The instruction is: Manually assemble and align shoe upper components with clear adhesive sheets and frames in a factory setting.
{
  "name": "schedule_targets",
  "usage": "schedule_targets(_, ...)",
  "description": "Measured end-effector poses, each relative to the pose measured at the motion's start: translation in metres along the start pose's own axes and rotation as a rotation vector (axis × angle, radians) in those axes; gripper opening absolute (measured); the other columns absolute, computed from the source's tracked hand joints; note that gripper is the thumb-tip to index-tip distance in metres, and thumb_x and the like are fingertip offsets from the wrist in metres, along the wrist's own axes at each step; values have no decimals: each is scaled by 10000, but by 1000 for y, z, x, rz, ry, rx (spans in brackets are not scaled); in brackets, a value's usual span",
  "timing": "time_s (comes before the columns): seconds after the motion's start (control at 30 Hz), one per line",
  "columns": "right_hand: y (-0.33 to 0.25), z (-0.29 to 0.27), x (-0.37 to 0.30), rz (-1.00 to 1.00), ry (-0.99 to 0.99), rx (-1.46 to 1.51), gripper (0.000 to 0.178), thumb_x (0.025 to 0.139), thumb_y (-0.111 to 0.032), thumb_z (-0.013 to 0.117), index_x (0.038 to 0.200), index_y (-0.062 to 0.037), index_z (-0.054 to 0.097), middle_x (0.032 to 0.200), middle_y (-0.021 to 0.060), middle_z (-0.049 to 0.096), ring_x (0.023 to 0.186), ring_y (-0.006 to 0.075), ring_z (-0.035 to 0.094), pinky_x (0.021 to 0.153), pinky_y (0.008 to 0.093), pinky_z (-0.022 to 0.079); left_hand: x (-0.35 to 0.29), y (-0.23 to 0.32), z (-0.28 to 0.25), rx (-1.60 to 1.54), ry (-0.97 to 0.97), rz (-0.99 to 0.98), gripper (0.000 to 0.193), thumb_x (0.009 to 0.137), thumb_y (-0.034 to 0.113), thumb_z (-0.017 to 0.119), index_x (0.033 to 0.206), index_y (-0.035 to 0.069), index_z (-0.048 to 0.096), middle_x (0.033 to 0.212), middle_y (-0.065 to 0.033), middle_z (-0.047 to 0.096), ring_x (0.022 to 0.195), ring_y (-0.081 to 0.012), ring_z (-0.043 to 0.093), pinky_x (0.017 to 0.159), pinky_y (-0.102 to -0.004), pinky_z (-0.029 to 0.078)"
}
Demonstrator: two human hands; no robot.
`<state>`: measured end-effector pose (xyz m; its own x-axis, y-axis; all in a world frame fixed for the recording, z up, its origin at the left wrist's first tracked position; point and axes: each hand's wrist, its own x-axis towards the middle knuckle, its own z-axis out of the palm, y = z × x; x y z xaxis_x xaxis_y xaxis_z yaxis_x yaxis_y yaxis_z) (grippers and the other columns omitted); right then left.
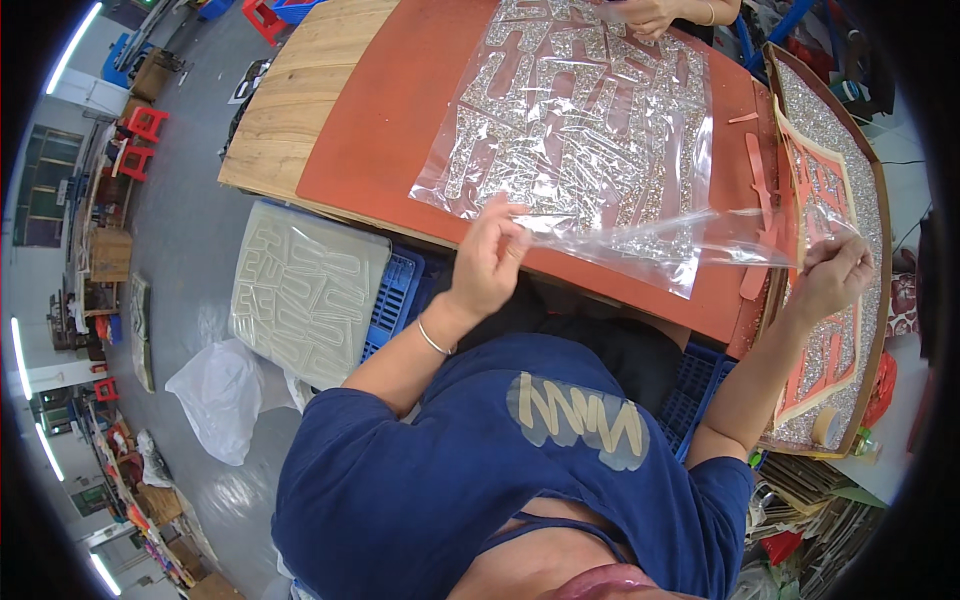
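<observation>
Clear film [665, 238], glossy, creased, between fingers [845, 255]

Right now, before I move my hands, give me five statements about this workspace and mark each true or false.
1. Your left hand and right hand both hold a thin, clear plastic film. True.
2. The tan, ring-shaped tape roll lies on the floor. False: it lies in the wood-rimmed tray of glittering bits.
3. The large clear plastic sheet with glittering shapes lies on the flat reddish-brown mat. True.
4. The red plastic stools stand on your right. False: they stand on your left.
5. No other person's hand shows. False: a co-worker's hand is at the sheet's far end.
</observation>
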<state>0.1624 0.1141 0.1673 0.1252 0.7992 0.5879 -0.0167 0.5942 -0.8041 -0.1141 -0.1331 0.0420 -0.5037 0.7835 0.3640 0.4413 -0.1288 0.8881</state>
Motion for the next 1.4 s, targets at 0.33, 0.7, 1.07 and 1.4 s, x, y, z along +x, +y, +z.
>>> schedule_targets(0.33,-26,42,-39,-184,-187,-24,322,1007,-183,371,738,-18,436,529,79,514,357,86,415,337,172,292,-11,-31,-26,326,-111,-101,200,937,168,507,907,-29,493,1108,-289,532,1102,-424,506,909,-427,424)
schedule_targets(0.7,-27,52,-91,-219,-237,44,189,1012,-197,336,969,-13,343,597,138,561,388,101,469,349,157,288,-5,-60,-45,830,-158,-121,233,879,152,541,936,-73,521,1212,-356,481,1129,-445,446,982,-473,317)
schedule_targets(1.07,-29,60,-98,-120,-330,179,127,1007,-158,343,1065,-45,329,623,137,562,431,116,469,420,183,347,17,-57,-68,775,-187,-120,227,886,159,522,940,-61,513,1265,-349,441,1142,-441,469,960,-472,366)
schedule_targets(1.4,-30,67,-102,-130,-384,123,86,998,-108,334,1032,-29,326,640,124,545,479,122,508,451,205,405,39,-47,-74,722,-284,-409,332,869,196,554,1050,-80,525,1165,-288,558,857,-431,616,781,-467,495)
